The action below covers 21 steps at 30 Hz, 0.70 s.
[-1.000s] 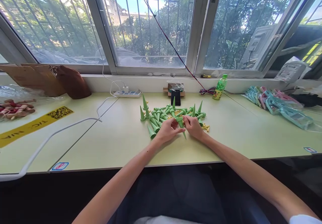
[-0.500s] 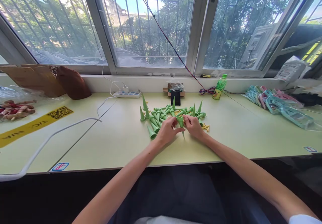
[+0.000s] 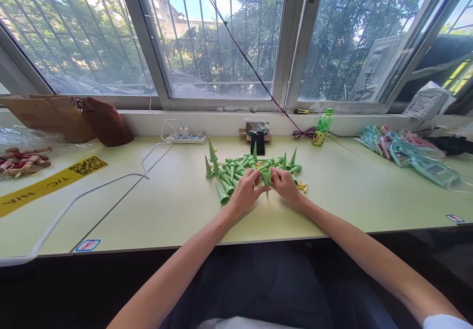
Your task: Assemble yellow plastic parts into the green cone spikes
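A green plastic cone-shaped spike point(image 3: 266, 177) is held between my two hands, its wide open end up and its point down. My left hand point(image 3: 247, 189) is closed on its left side, thumb across the lower part. At the rim's right side, my right hand point(image 3: 284, 183) pinches with bent fingers; whether a small part is in that pinch is hidden. Just beyond the hands lies a pile of similar green spikes point(image 3: 231, 166), several standing upright. Small yellow pieces point(image 3: 302, 187) are scattered among them and by my right hand.
Behind the pile are a black phone point(image 3: 257, 143) and a small cardboard box point(image 3: 269, 137). A green-capped bottle point(image 3: 322, 128) stands right of them. A power strip point(image 3: 187, 138) and white cable point(image 3: 107, 181) lie to the left, bagged pastel items point(image 3: 414, 154) to the right.
The green spike has tilted, so its open end now faces me more and its tip is more upright. Both hands stay almost in place.
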Each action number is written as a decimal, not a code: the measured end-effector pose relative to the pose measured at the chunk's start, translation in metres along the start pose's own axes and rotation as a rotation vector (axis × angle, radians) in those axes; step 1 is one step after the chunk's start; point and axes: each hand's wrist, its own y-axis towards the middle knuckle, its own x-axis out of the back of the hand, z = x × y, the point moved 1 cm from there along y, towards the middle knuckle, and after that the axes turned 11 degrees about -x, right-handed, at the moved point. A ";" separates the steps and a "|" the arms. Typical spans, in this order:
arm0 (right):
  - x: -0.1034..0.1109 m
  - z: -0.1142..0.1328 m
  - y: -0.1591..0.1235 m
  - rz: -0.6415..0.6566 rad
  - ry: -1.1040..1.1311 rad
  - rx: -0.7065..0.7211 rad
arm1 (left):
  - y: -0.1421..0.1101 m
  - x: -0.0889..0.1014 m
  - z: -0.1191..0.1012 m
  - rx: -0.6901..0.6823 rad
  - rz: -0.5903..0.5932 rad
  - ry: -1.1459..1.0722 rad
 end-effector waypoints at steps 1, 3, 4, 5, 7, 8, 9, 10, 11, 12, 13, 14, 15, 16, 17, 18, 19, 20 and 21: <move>0.000 0.000 0.000 0.003 0.006 -0.008 | 0.000 0.000 0.000 -0.009 0.000 0.002; 0.000 0.000 0.000 0.011 0.020 -0.020 | 0.000 0.000 0.000 -0.026 0.000 0.006; 0.000 -0.001 0.000 0.015 0.027 -0.023 | 0.000 0.000 0.000 -0.035 0.001 0.007; 0.000 -0.001 0.000 0.019 0.033 -0.025 | 0.000 0.001 0.000 -0.042 0.001 0.008; 0.000 -0.002 0.000 0.028 0.043 -0.026 | -0.001 0.001 0.000 -0.058 0.001 0.009; 0.000 -0.002 0.000 0.032 0.048 -0.024 | -0.001 0.001 0.000 -0.065 0.003 0.011; -0.001 -0.003 0.000 0.035 0.052 -0.021 | -0.001 0.002 -0.001 -0.071 0.004 0.015; -0.001 -0.004 0.001 0.035 0.057 -0.019 | -0.001 0.002 -0.001 -0.075 0.006 0.019; -0.001 -0.004 0.001 0.036 0.061 -0.016 | -0.001 0.002 -0.001 -0.078 0.008 0.023; -0.001 -0.005 0.001 0.036 0.064 -0.014 | -0.001 0.002 -0.001 -0.081 0.009 0.027; -0.001 -0.005 0.001 0.039 0.063 -0.013 | -0.001 0.002 -0.001 -0.082 0.010 0.029; -0.001 -0.004 0.001 0.042 0.061 -0.012 | -0.001 0.002 -0.001 -0.086 0.010 0.031; 0.000 -0.004 0.001 0.042 0.058 -0.009 | -0.001 0.002 -0.001 -0.091 0.009 0.034; 0.000 -0.003 0.000 0.042 0.052 -0.007 | -0.001 0.002 -0.001 -0.097 0.010 0.040; 0.000 -0.002 0.000 0.043 0.044 -0.005 | -0.001 0.002 0.000 -0.104 0.012 0.047; 0.000 -0.002 0.000 0.045 0.035 -0.002 | -0.002 0.002 0.000 -0.110 0.017 0.055; 0.000 -0.001 -0.001 0.052 0.026 0.001 | -0.002 0.001 0.001 -0.115 0.024 0.063; 0.000 -0.001 -0.001 0.062 0.017 0.005 | -0.002 0.001 0.001 -0.118 0.033 0.071; 0.000 0.000 -0.001 0.073 0.009 0.009 | -0.003 0.001 0.002 -0.118 0.042 0.078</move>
